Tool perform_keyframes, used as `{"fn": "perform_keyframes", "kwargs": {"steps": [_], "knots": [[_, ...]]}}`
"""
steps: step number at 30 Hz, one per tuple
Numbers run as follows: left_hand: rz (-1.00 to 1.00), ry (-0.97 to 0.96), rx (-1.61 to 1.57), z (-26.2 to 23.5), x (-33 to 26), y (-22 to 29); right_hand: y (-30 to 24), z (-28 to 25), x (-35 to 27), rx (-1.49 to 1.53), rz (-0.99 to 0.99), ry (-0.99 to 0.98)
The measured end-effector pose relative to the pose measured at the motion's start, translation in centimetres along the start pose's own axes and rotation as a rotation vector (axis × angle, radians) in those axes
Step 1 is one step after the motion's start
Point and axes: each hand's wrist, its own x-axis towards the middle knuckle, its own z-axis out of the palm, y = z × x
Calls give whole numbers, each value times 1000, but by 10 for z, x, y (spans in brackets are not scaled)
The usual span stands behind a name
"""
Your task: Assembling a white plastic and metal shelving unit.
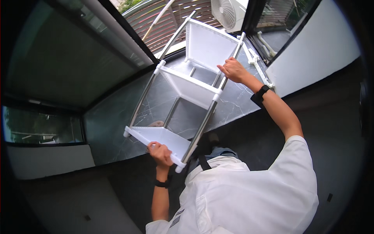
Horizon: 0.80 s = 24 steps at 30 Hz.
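Tilted in front of me is a shelf rack (191, 87) with white plastic shelves and silver metal poles. My left hand (159, 153) is closed around the edge of the shelf nearest me, close to its corner. Farther out, my right hand (233, 70) is closed on the right-hand pole, between the middle shelf and the far shelf. The far shelf (208, 41) reaches up in front of the window opening. What the fingers of my right hand do on the far side of the pole is partly hidden.
A grey marble-patterned ledge (237, 102) lies beneath the rack. Beside its right side are white jointed bars (255, 58) by the window frame. Dark-framed glass (78, 50) rises on the left. Beyond the opening stand a slatted fence (183, 15) and a white fan unit (228, 15).
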Motion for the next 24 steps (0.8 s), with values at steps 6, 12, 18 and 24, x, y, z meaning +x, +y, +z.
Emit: {"fn": "perform_keyframes", "kwargs": {"steps": [6, 12, 18, 24], "knots": [[-56, -153, 258, -52, 33, -45, -24, -5, -26, 23, 79, 14], [-224, -335, 305, -97, 82, -14, -27, -21, -51, 184, 122, 48], [75, -472, -31, -39, 193, 69, 7, -42, -40, -195, 197, 536], [415, -592, 0, 121, 234, 31, 56, -29, 10, -246, 505, 253]]}}
